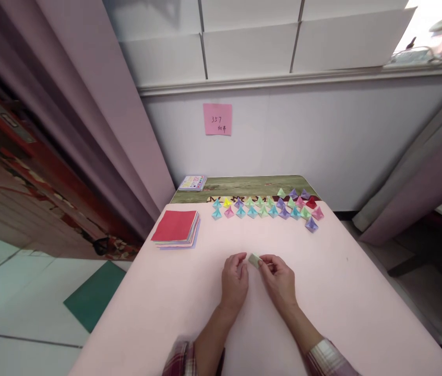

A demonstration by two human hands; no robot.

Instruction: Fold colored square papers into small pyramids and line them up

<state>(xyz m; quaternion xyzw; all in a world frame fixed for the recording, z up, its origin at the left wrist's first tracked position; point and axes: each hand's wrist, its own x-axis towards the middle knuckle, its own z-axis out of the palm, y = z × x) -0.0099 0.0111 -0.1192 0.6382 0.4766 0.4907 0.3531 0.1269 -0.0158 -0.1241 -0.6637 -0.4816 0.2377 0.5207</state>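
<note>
A small pale green folded paper is pinched between the thumb and fingers of my right hand, just above the pink tabletop. My left hand is close beside it on the left, fingers curled, thumb and forefinger a little apart with nothing between them. A narrow gap separates the left fingertips from the paper. Beyond my hands, rows of small folded paper shapes in blue, green, pink, purple, yellow and red stand across the back of the table. One purple folded shape sits nearer, at the right end.
A stack of square coloured paper, red on top, lies at the left of the pink table. A printed packet rests at the back left corner. A pink note is on the wall. A green sheet lies on the floor.
</note>
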